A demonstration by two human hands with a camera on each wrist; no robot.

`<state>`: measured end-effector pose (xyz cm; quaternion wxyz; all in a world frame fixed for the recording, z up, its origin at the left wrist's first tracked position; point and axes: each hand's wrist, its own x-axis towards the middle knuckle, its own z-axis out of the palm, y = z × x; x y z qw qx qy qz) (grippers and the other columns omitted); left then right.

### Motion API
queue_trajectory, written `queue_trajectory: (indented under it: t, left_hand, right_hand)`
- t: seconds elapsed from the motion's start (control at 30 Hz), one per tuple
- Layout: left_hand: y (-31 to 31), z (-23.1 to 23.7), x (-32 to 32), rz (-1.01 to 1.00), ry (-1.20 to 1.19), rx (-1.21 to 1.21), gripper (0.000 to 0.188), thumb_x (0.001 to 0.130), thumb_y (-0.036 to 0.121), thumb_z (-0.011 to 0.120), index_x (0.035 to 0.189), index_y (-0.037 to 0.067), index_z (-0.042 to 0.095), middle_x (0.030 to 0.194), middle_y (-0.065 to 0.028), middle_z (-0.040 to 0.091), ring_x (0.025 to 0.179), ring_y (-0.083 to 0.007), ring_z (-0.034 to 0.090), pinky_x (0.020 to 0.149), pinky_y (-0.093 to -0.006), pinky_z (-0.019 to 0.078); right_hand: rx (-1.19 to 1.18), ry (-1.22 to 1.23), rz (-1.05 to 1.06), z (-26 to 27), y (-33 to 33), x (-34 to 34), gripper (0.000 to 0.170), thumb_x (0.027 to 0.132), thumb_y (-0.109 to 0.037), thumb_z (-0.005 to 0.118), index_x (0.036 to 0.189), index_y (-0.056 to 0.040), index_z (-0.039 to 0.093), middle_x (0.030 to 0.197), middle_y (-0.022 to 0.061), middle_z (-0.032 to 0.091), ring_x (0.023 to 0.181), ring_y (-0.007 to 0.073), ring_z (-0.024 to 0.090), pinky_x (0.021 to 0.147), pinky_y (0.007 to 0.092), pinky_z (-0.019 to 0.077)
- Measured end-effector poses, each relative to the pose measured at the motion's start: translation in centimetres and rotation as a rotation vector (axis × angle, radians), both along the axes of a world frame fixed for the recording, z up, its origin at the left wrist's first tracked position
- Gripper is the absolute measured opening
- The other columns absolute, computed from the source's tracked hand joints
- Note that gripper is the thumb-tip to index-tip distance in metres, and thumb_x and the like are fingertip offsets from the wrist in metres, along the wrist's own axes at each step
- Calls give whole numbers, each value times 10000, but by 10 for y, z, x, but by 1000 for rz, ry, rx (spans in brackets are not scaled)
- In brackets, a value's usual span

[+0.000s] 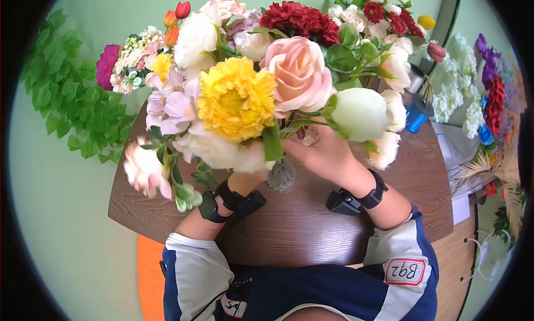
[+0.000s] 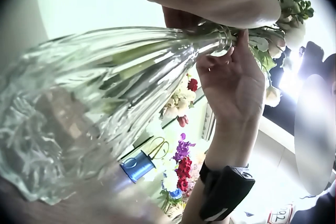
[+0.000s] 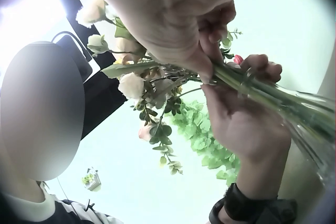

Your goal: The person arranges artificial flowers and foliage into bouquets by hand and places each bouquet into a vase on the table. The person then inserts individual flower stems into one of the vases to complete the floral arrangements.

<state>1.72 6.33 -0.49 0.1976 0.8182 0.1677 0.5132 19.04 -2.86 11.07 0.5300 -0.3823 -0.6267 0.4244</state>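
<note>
A clear ribbed glass vase (image 2: 121, 71) stands on the table, its neck under the bouquet. My left hand (image 3: 247, 124) grips the vase's neck, fingers curled on its far side; in the head view the blooms mostly hide this hand. Just above the rim, my right hand (image 1: 322, 151) pinches the green flower stems (image 3: 229, 77), which run down into the vase. Over both hands spreads the bouquet: a yellow chrysanthemum-like bloom (image 1: 236, 98), a pink rose (image 1: 295, 76), a white bud (image 1: 359, 114) and dark red blooms (image 1: 300, 21). A pale pink flower (image 1: 146, 168) hangs at its left side.
The brown wooden table (image 1: 311, 232) has a rounded edge towards the body. A blue container (image 1: 417, 115) with scissor-like handles stands at the back right. Green leafy vines (image 1: 61, 82) hang at the left wall, and more flowers (image 1: 492, 107) fill the right side.
</note>
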Motion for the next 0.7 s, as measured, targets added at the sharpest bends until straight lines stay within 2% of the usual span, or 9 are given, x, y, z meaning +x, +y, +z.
queue_trajectory:
  t: [0.07, 0.13, 0.23, 0.37, 0.5, 0.53, 0.57, 0.63, 0.7]
  left_hand:
    - [-16, -1, 28, -13, -194, -94, 337, 926, 187, 343, 1141, -47, 456, 1056, -169, 567, 908, -227, 567, 779, -327, 453]
    - [-33, 27, 40, 52, -305, -24, 311, 926, 167, 335, 993, -56, 542, 906, -153, 614, 767, -227, 588, 707, -311, 459]
    - [-35, 22, 37, 144, -267, -16, 311, 926, 164, 333, 988, -57, 543, 894, -150, 615, 762, -225, 589, 707, -309, 459]
    - [-36, 15, 35, 320, -195, 8, 312, 927, 157, 328, 978, -61, 546, 868, -143, 618, 751, -221, 589, 707, -305, 458]
    - [-38, 8, 35, 492, -120, 31, 314, 928, 150, 323, 968, -65, 548, 842, -136, 621, 740, -217, 589, 708, -300, 457]
    - [-40, 7, 35, 535, -102, 35, 314, 928, 149, 322, 966, -66, 549, 836, -134, 622, 737, -216, 589, 708, -299, 457]
    - [-38, 8, 34, 537, -104, 29, 314, 928, 149, 322, 966, -66, 549, 836, -134, 622, 737, -216, 589, 708, -299, 457]
    - [-32, 14, 30, 134, -347, -63, 314, 932, 139, 312, 990, -78, 532, 867, -127, 620, 756, -195, 583, 718, -296, 454]
    - [-31, -1, 33, 62, -421, -162, 316, 937, 132, 294, 1045, -87, 494, 967, -124, 597, 844, -165, 562, 775, -286, 438]
  right_hand:
    - [-116, -89, 3, 12, -6, 3, 211, 768, -226, 686, 842, -40, 619, 726, -1, 544, 661, 74, 486, 597, 224, 406]
    - [106, -528, -171, 17, -3, 5, 185, 777, -206, 674, 757, -37, 600, 690, -13, 520, 609, 53, 450, 543, 216, 378]
    - [-174, -368, -25, 16, 3, 6, 213, 774, -229, 681, 717, -51, 578, 681, -18, 511, 571, 74, 448, 520, 229, 375]
    - [145, -437, -83, -20, 21, 3, 212, 768, -218, 682, 850, -33, 621, 714, -6, 545, 672, 83, 486, 619, 246, 408]
    - [-103, -448, -30, -13, 15, 7, 258, 749, -141, 698, 952, -12, 605, 900, 14, 580, 755, 77, 498, 690, 252, 417]
    - [72, -391, -39, -22, 22, 5, 276, 745, -86, 694, 984, 5, 590, 887, -10, 568, 694, 55, 469, 623, 225, 407]
    - [67, -395, -36, -27, 24, 7, 276, 745, -86, 694, 984, 5, 590, 887, -10, 568, 694, 55, 469, 623, 225, 407]
    - [276, -162, -130, -29, 28, 3, 335, 634, -214, 768, 589, 21, 533, 527, 75, 508, 456, 150, 497, 438, 290, 355]
    - [279, -106, -156, -36, 31, 1, 330, 636, -203, 773, 607, 26, 538, 530, 60, 501, 463, 128, 465, 440, 281, 354]
